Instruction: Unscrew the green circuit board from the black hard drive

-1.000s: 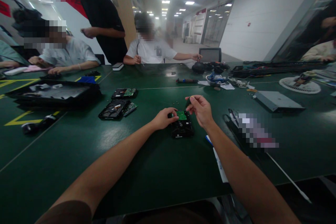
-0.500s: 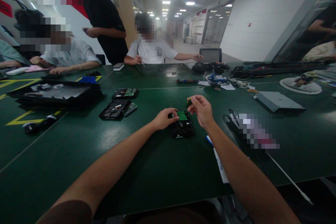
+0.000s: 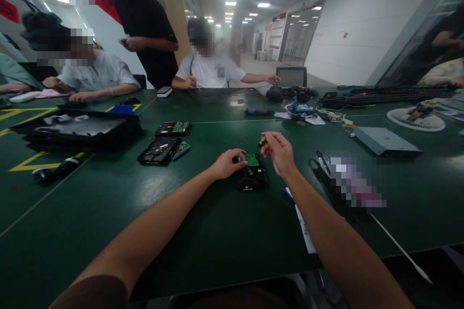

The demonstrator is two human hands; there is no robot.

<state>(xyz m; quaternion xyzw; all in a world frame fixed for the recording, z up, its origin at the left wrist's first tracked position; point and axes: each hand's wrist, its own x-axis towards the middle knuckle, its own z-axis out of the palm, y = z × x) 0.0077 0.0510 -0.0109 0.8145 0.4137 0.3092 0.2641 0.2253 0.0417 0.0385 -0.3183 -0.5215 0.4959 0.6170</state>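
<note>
Gripping a hard drive, left hand curls; right hand pinches yellow tool (tray holds white pieces).

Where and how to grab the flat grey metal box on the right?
Grey metal box: I'd take it by its left and right side edges, coming down from above. It lies flat on the green table, with a broad, low, boxy shape; its underside is hidden, so those edges look the likeliest hold.

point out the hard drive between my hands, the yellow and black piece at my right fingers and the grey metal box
hard drive [image 3: 254,180]: head view, its black lower part
yellow and black piece [image 3: 262,141]: head view, its yellow part
grey metal box [image 3: 386,140]: head view, its top face
</note>
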